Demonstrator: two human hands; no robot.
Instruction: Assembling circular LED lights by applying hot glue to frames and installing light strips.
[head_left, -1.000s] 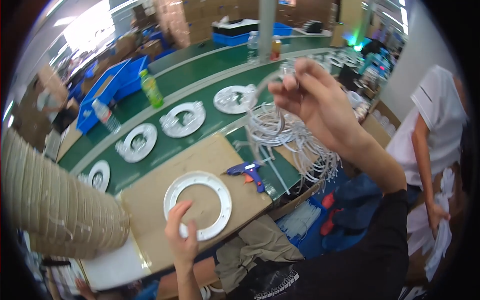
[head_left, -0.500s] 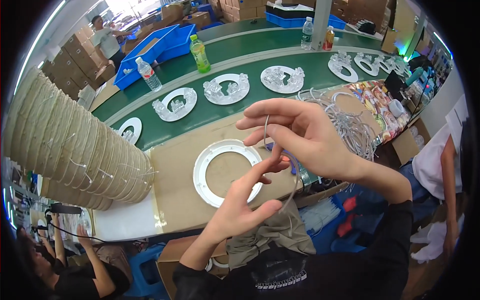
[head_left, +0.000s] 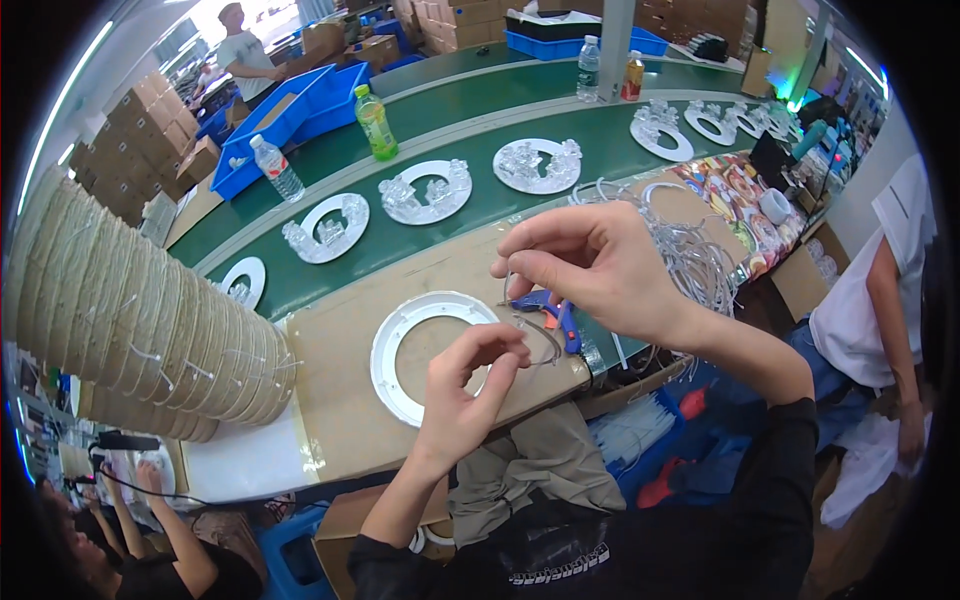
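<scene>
"Hands?"
"Right hand (head_left: 610, 272) pinching thin cord (head_left: 553, 342), centre. Left hand (head_left: 463, 388) curled beside it; can't tell if gripping."
"Ring?"
"White ring (head_left: 384, 360), on cardboard (head_left: 340, 350), left of centre."
"Containers?"
"Blue bin (head_left: 679, 428), lower right: pale strips (head_left: 632, 432). Carton (head_left: 350, 530), bottom: white curved pieces (head_left: 439, 539)."

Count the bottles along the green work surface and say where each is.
4: a clear bottle beside the blue bin, a green bottle right of it, a second clear bottle just left of the post, and an amber bottle just right. More may be hidden.
</scene>
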